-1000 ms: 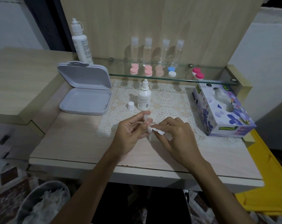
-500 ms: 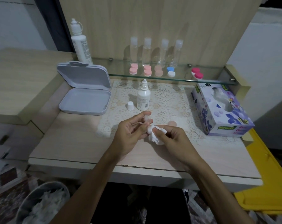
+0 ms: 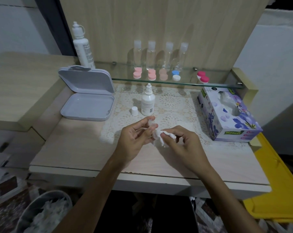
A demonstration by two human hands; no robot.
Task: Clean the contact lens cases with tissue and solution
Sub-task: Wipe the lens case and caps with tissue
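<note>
A small clear lens case (image 3: 151,127) is pinched in the grip of the left hand (image 3: 135,140), above the lace mat (image 3: 172,105) at the middle of the desk (image 3: 78,148). A crumpled tissue (image 3: 163,140) is grasped in the grip of the right hand (image 3: 184,145) and is pressed against the case. The uncapped solution bottle (image 3: 148,102) is set upright on the mat behind the hands, with its cap (image 3: 134,111) just beside it. The tissue box (image 3: 226,115) is placed at the right.

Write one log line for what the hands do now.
left hand holds small case | right hand wipes it with tissue | dropper bottle uncapped
</note>
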